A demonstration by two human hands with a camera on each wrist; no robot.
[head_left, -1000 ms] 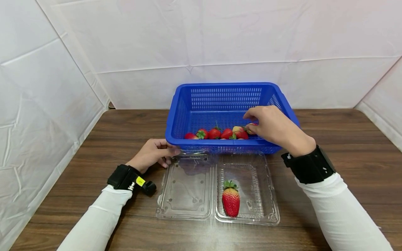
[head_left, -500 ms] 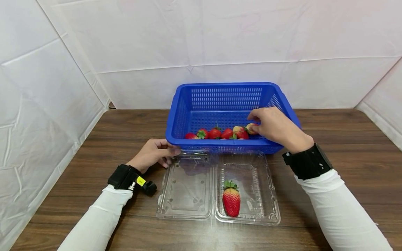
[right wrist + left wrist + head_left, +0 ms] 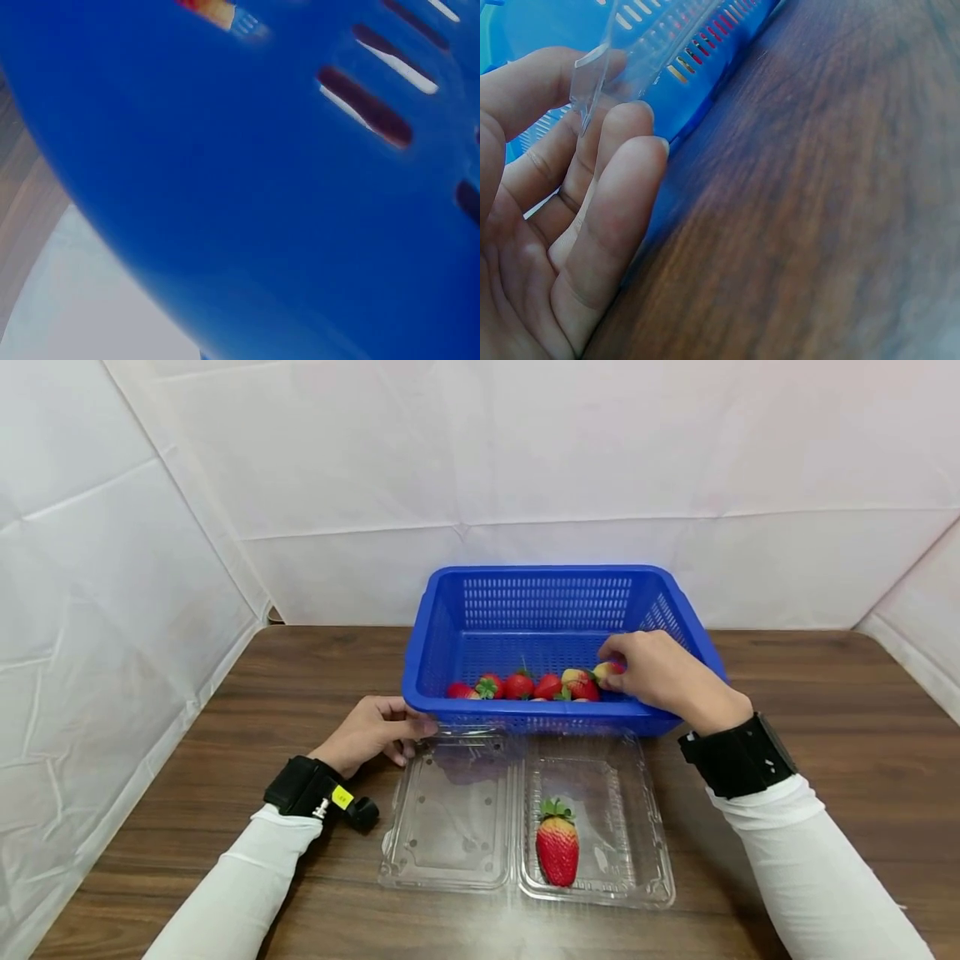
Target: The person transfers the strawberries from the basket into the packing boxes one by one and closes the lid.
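- Against the frame from a second ago, my whole head view has slipped a little: the blue basket [image 3: 543,571], the wooden table [image 3: 187,793] and the white sheeting [image 3: 525,452] all sit slightly lower and farther right.
- The right hand [image 3: 667,677], reaching into the basket, has shifted slightly right, and its thumb covers less of the rightmost strawberry [image 3: 602,671], so I now see more of that fruit's pale side.
- Its fingers curve narrowly about this strawberry at the basket's near right; I cannot tell whether they pinch it, and my right wrist view gives mostly blurred blue plastic.
- The left hand [image 3: 375,735] stays where it was, thumb and fingers pinching the far left corner of the clear container [image 3: 450,835]; my left wrist view shows the thin plastic edge between them.
- The lone strawberry [image 3: 557,852] keeps its place in the container's right half, toward the left and near, leaves to the far side, tip to the near side.
- It looks large and tapered, deep red, yellowish at the shoulder, under a green crown.
- The rightmost strawberry shows pale yellow and some red, partly hidden.
- To its left, a row of strawberries [image 3: 519,685] lines the basket's near wall, mostly red with green leaves.
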